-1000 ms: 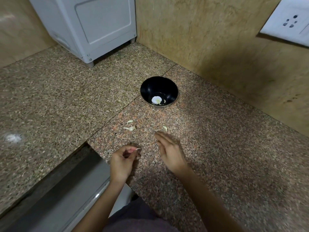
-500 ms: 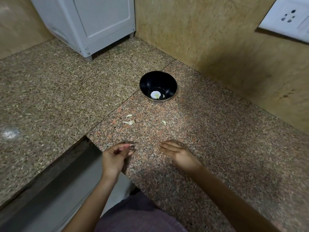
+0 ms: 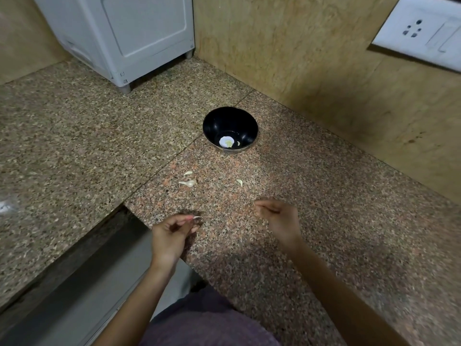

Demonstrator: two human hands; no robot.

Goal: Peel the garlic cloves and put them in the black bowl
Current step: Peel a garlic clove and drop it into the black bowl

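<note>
My left hand (image 3: 172, 233) pinches a garlic clove (image 3: 197, 218) in its fingers at the near edge of the speckled stone counter (image 3: 324, 221), likely to pick off its thin, papery skin. My right hand (image 3: 279, 218) has curled fingers, and I cannot tell if they hold anything. The round, shiny black bowl (image 3: 224, 121) sits near the back corner with a peeled clove (image 3: 227, 142) inside. Little curved loose cloves (image 3: 188, 182) lie in between.

**Open lane up the middle to the bowl**

From lower centre, the speckled counter (image 3: 324, 221) runs open to the black bowl (image 3: 230, 126), passing between small garlic pieces (image 3: 187, 182) on the left and a lone garlic bit (image 3: 239, 182) on the right. The wall (image 3: 311, 58) closes the right side, and a white appliance (image 3: 129, 38) blocks the upper left
</note>
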